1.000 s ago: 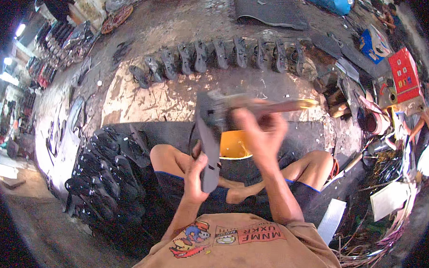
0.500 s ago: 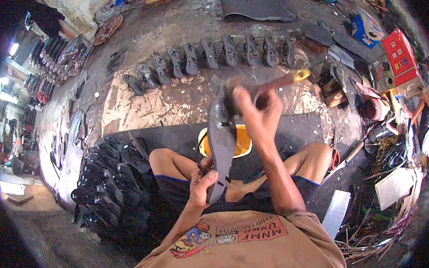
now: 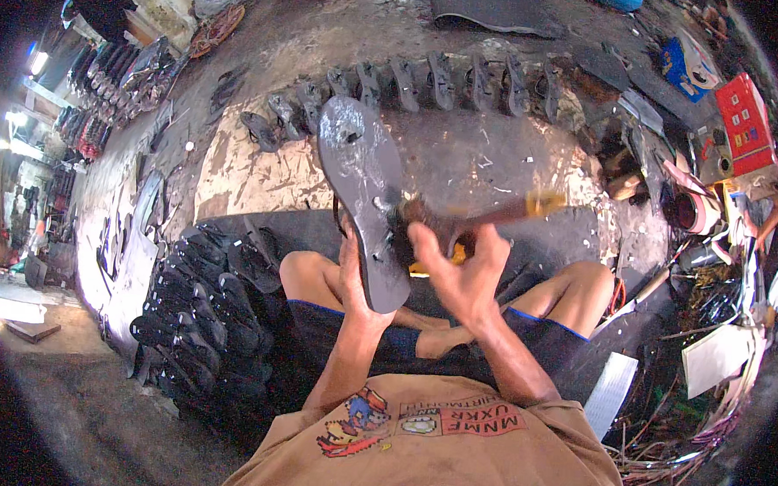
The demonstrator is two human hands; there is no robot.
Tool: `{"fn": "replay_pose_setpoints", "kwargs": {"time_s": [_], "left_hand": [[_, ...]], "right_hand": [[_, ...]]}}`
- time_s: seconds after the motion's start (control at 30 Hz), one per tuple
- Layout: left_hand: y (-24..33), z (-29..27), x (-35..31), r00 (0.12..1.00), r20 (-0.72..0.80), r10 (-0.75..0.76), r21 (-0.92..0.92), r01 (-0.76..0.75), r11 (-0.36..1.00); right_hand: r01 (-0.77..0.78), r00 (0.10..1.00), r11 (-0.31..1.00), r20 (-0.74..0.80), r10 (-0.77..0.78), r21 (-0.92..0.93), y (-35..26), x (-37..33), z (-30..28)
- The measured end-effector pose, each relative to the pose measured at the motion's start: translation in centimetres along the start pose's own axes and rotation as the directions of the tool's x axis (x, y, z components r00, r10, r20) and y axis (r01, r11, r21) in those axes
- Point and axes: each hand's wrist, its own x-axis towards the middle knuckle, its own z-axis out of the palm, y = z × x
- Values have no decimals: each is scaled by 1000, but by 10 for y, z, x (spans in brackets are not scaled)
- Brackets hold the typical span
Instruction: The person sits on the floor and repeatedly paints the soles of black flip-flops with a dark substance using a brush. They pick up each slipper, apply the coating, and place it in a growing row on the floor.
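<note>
My left hand point(image 3: 353, 280) is closed around the near end of a dark grey flip-flop sole point(image 3: 366, 181), held up tilted with its broad end away from me. Wet, shiny smears cover part of the sole's face, mostly at the far end. In my right hand point(image 3: 467, 277) is a brush point(image 3: 499, 215), its brown handle with a yellow tip pointing right. The brush's dark end is at the sole's right edge; motion blurs it. Behind the hands, a yellow container point(image 3: 418, 269) is mostly hidden.
A curved row of dark sandals point(image 3: 439, 80) lies beyond me. A pile of black sandals point(image 3: 199, 322) is at my left. On the right are a red box point(image 3: 746, 124), a white board point(image 3: 718, 362) and heaped scraps. A dark sheet point(image 3: 495, 9) lies farther off.
The sole has moved up and left, turning its smeared face toward me. My left hand has shifted its hold. My right hand with the brush has come lower, to the sole's side edge.
</note>
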Motion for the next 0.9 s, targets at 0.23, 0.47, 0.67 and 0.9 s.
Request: {"fn": "replay_pose_setpoints", "kwargs": {"time_s": [0.23,0.47,0.67,0.9], "left_hand": [[15,-7,7,999,-5,41,64,-41,997],[96,-11,67,877,-391,280,152,-238,959],[304,-226,266,903,-135,407,176,-382,907],[209,-457,427,722,-554,416,124,-422,898]], "right_hand": [[-64,994,964,-69,84,257,56,26,18],[-157,944,987,292,154,-13,24,-33,22],[-473,873,878,-173,457,-71,80,41,4],[-439,899,881,-97,428,-176,152,52,19]]}}
